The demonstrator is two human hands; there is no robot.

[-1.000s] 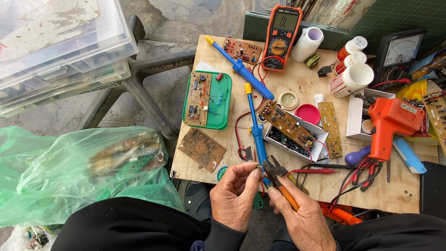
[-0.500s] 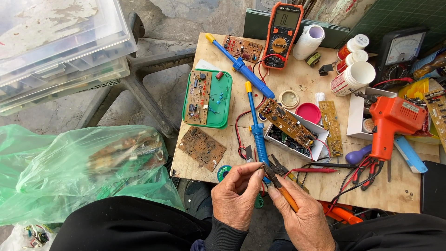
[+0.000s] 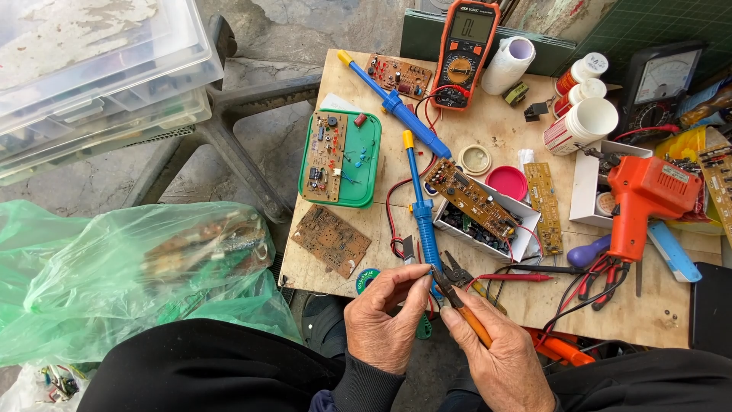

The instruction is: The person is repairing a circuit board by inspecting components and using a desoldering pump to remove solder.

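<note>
Since a second ago little has shifted: at the near table (image 3: 335,275) edge, the right hand (image 3: 499,358) stays clenched on orange-handled pliers (image 3: 461,305), whose tip meets a tiny part pinched in the left hand (image 3: 385,324), so the work continues.

- Tiny part pinched between left hand (image 3: 383,320) fingertips and orange-handled pliers' (image 3: 463,310) tips: too small to identify.
- Right hand (image 3: 503,360) cut off at bottom edge.
- Contents of crumpled green plastic bag (image 3: 137,282): blurred behind film.
</note>
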